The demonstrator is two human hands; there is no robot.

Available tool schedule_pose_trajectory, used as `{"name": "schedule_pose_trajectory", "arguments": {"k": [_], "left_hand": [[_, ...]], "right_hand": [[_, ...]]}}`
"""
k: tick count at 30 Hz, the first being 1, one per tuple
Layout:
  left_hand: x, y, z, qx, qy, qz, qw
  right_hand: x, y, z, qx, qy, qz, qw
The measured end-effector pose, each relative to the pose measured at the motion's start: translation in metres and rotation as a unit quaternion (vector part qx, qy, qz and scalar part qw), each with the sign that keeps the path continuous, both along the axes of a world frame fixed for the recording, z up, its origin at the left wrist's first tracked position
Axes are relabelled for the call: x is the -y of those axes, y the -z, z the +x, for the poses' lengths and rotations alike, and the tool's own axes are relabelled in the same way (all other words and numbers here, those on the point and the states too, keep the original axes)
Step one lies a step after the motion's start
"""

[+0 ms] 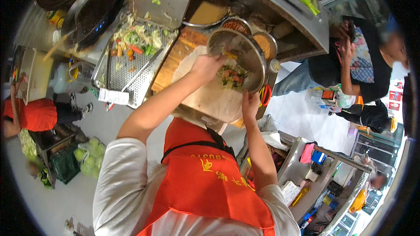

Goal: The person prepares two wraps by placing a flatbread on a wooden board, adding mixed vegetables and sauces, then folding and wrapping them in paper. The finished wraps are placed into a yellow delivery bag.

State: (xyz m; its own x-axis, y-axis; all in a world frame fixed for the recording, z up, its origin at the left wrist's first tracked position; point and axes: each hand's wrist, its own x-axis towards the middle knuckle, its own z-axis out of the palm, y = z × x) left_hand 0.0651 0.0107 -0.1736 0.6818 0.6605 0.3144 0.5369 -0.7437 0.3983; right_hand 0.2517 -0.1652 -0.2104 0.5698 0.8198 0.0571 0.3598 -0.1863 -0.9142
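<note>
Since the metal bowl [253, 46] is tipped toward the person, you can see right into it, and it sits over a pale floppy sheet [205, 98] spread on the wooden board [168, 74]. Right hand [250, 104] is closed on the bowl's near rim, off to the right, which I'd guess is about steadying the thing and setting its angle. Left hand [206, 67] reaches in from the other side with the fingers bunched fairly narrow at the bowl's mouth; can't tell if they're pinching anything, because the fingertips blend into what's behind them. Chopped mixed veg [234, 78] is heaped at the low side of the bowl (honestly, I can't make out where the lip ends and the sheet starts, so some could be on the sheet). Layout looks like an everything-within-reach deal: perforated tray [138, 81] on the left with more chopped veg [139, 39] plus long tongs [146, 71] lying across it, and a bowl of reddish flakes [236, 25] and a bowl of tan grains [265, 43] tucked just behind the big one. Red-handled scissors [265, 95] sit by the right hand, probably parked there for easy grabbing.
</note>
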Motion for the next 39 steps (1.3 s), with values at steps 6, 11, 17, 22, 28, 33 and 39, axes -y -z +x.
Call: {"name": "schedule_pose_trajectory", "arguments": {"k": [6, 11, 17, 22, 28, 33, 39], "left_hand": [[-0.021, -0.011, 0.037, -0.031, -0.092, 0.082, 0.992], [0.005, 0.030, 0.018, -0.186, -0.004, -0.043, 0.982], [-0.008, -0.004, 0.006, -0.006, -0.120, -0.044, 0.992], [-0.003, 0.024, 0.032, -0.121, -0.110, -0.150, 0.975], [0.011, 0.000, 0.017, -0.020, -0.138, -0.231, 0.963], [-0.003, 0.003, 0.014, -0.123, -0.136, -0.202, 0.962], [0.025, 0.034, 0.013, -0.067, -0.181, -0.212, 0.958]], "right_hand": [[-0.014, -0.023, 0.004, 0.111, -0.012, -0.077, 0.991], [-0.014, -0.025, -0.003, 0.151, -0.021, -0.016, 0.988], [-0.016, -0.032, 0.002, 0.152, 0.008, -0.038, 0.988], [-0.017, -0.025, -0.003, 0.178, -0.010, -0.029, 0.983], [-0.005, -0.006, 0.008, 0.141, -0.008, -0.024, 0.990], [0.001, -0.003, -0.012, 0.118, -0.021, 0.012, 0.993], [0.014, 0.007, -0.015, 0.264, -0.032, -0.026, 0.964]]}}
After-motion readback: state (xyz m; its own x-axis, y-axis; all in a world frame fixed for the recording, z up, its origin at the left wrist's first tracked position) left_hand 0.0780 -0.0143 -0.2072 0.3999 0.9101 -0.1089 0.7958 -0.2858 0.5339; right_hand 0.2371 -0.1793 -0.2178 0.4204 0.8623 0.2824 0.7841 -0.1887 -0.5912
